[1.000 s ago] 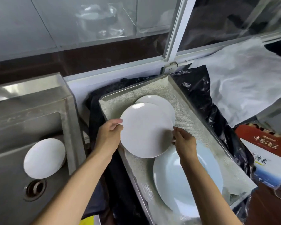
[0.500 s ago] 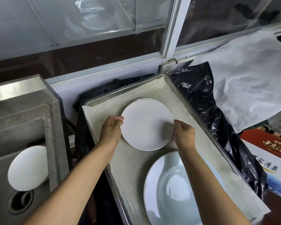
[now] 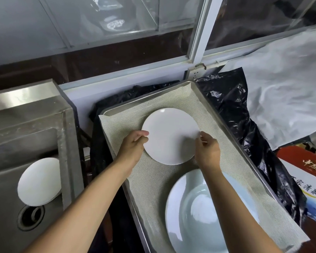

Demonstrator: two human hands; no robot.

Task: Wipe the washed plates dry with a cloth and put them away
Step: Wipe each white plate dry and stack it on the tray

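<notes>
Plate [image 3: 170, 136] on tray [image 3: 224, 125] liner | left grip [image 3: 135, 145] clamped on rim | right grip [image 3: 207, 150] clamped on rim

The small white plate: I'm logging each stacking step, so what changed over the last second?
Both hands, left and right, carried the small round white plate away from them and lowered it onto the other one, now hidden. They still grip its edges. The large pale blue plate and the sink plate stayed put.
</notes>
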